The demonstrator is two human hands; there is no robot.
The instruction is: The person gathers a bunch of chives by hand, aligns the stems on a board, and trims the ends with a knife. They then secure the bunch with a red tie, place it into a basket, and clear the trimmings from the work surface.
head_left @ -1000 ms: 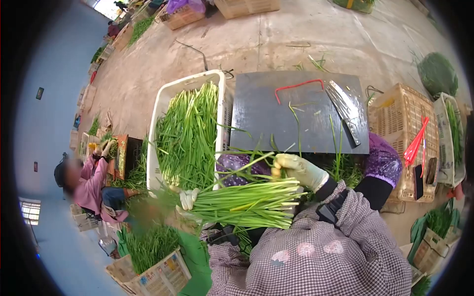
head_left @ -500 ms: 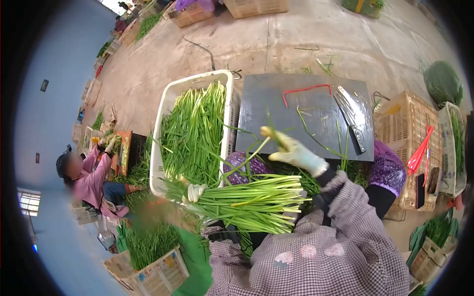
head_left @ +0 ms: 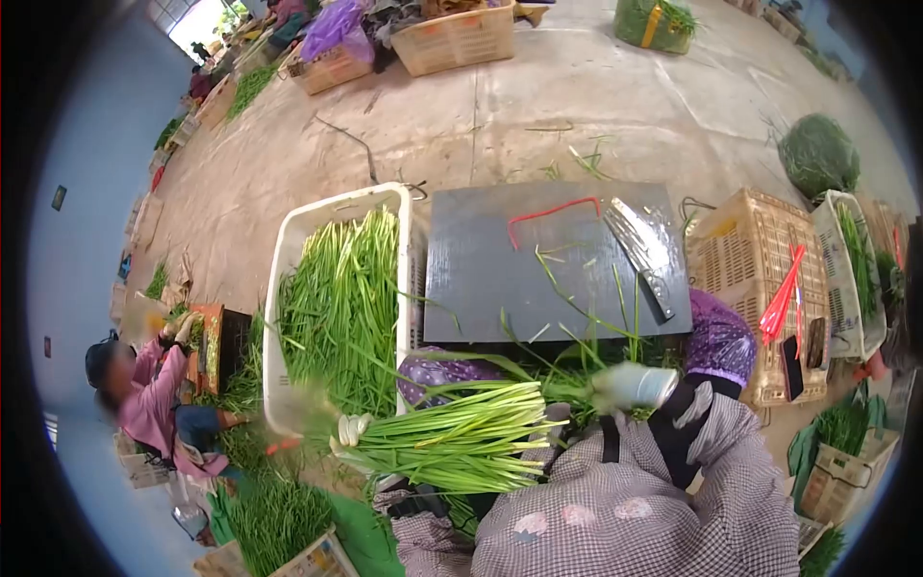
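Note:
My left hand (head_left: 353,430), in a pale glove, is closed around a thick bundle of garlic chives (head_left: 471,435). The bundle lies across my lap, its pale cut ends pointing right. My right hand (head_left: 635,387), also gloved, is down at loose green chives (head_left: 569,387) between my knees. Motion smears its fingers, so whether they grip any stems cannot be made out. Ahead of my knees is a dark board (head_left: 538,269) bearing a long metal blade (head_left: 638,258), a bent red strip (head_left: 553,217) and a few stray leaves.
A white crate (head_left: 276,332) filled with chives stands left of the board. On the right, an upturned tan crate (head_left: 745,250) carries red ties (head_left: 781,306) and a phone (head_left: 791,368). A co-worker in pink (head_left: 149,409) sits far left. More crates line the floor.
My right hand has dropped from over the board, where it had a stalk at its fingers, to the greens at my lap. The scene has shifted left and mostly down in view.

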